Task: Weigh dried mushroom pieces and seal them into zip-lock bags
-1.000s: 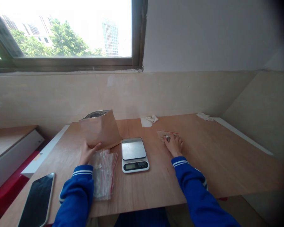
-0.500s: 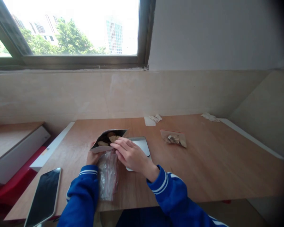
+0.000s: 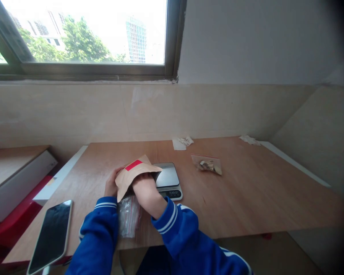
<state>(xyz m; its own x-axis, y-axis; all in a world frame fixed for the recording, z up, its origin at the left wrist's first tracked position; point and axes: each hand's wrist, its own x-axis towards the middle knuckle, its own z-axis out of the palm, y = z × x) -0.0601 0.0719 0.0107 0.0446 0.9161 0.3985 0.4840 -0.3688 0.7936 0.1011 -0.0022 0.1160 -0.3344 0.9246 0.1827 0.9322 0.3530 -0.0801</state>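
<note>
My left hand (image 3: 111, 184) grips a brown paper pouch (image 3: 132, 172) with a red label, tilted over toward me above the table. My right hand (image 3: 143, 187) is pushed into the pouch's mouth; its fingers are hidden inside, only the wrist and back of the hand show. Under both hands lies a stack of clear zip bags with red strips (image 3: 128, 215). A small digital scale (image 3: 168, 179) sits just right of the pouch.
A filled clear zip bag (image 3: 208, 165) lies on the wooden table (image 3: 246, 198) to the right. A phone (image 3: 50, 235) rests at the front left edge. Crumpled papers (image 3: 183, 142) sit near the back wall, and another scrap (image 3: 249, 139) at the far right.
My right hand left the filled zip bag, crossed to the pouch and went inside it. The pouch tipped from upright to leaning toward me, red label now up.
</note>
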